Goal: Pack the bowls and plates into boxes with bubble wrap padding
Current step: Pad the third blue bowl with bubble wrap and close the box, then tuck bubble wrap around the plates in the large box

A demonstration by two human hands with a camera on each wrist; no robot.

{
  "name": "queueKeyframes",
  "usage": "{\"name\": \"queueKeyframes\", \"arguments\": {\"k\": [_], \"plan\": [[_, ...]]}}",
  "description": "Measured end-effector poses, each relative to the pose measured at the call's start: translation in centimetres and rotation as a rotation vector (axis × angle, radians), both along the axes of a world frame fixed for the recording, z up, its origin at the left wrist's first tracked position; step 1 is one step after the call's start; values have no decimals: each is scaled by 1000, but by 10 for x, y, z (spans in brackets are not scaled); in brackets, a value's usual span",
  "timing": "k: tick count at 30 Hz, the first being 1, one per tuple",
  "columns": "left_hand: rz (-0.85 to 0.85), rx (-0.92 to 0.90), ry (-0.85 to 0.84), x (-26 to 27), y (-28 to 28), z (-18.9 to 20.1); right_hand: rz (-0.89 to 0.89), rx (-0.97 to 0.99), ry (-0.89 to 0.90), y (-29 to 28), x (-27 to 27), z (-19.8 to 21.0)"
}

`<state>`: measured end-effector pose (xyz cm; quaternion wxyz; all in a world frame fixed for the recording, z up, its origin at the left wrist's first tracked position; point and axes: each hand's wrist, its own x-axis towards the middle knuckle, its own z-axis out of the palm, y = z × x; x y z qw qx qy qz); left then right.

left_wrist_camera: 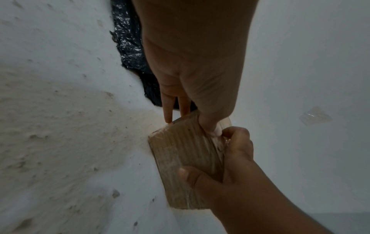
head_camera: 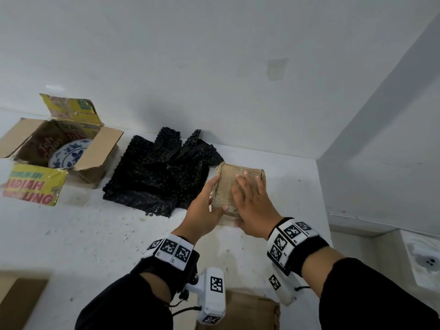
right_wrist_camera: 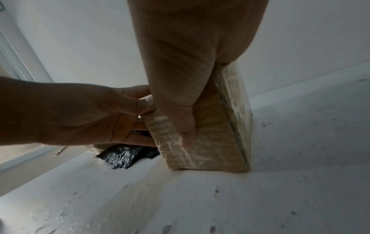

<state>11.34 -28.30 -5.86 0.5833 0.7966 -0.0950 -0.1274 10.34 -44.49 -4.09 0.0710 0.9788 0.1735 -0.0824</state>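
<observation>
A small brown cardboard box (head_camera: 226, 186) wrapped in clear tape stands on its narrow side on the white surface (head_camera: 95, 246), just right of a heap of black bubble wrap (head_camera: 157, 172). My left hand (head_camera: 204, 210) grips its left edge, thumb on the near face (left_wrist_camera: 180, 150) and fingers behind. My right hand (head_camera: 252, 206) lies over the top and holds its right side (right_wrist_camera: 210, 142). At far left an open printed carton (head_camera: 100, 148) holds a blue-and-white plate (head_camera: 69, 153) leaning inside.
A white wall runs right behind the carton and the bubble wrap, and another wall (head_camera: 381, 163) closes in on the right. Flat cardboard pieces lie at the near left (head_camera: 19, 301) and near centre (head_camera: 250, 313).
</observation>
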Motion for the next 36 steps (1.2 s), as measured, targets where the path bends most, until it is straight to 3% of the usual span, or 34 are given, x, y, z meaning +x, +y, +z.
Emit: {"name": "queueKeyframes", "arguments": {"k": [6,13,17,20,23,27,33,36], "plan": [[-4,322,-80,-4,-1,15,-5,-50,128,-1,-4,11],[-41,509,-168,1,28,38,-176,256,366,3,10,52],[-10,523,-209,24,67,51,-259,279,208,29,30,83],[-25,518,-227,50,97,56,-279,401,75,64,48,92],[-87,503,-253,75,116,53,-257,449,34,100,70,82],[-213,547,-339,104,117,36,-262,298,55,131,99,42],[-306,648,-233,122,114,-2,-484,152,128,143,104,-16],[-329,667,-200,121,118,-10,-550,202,82,145,96,-24]]}}
